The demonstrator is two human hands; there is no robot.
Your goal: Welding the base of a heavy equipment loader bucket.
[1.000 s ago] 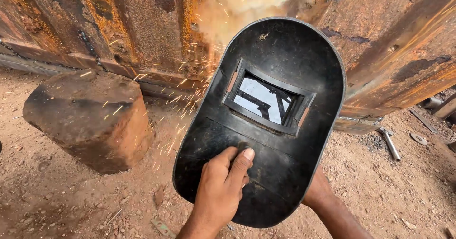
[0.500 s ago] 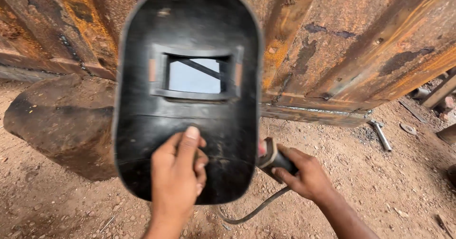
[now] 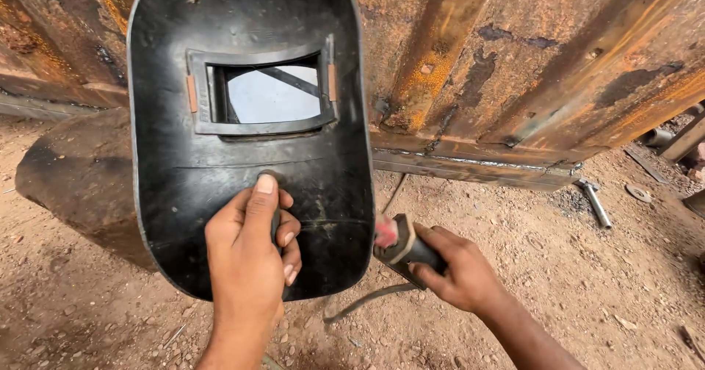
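At the far left a rusty brown block (image 3: 81,179) sat on the dirt ground (image 3: 587,296). Just right of it, the left hand (image 3: 250,260) had its grip closed around the handle of a black welding shield (image 3: 250,142), held upright before the rusted steel wall (image 3: 514,69). Right and nearer, the right hand (image 3: 459,271) had its grip closed on an electrode holder (image 3: 402,246), cable (image 3: 367,300) trailing. A metal tool (image 3: 595,202) lay far right.
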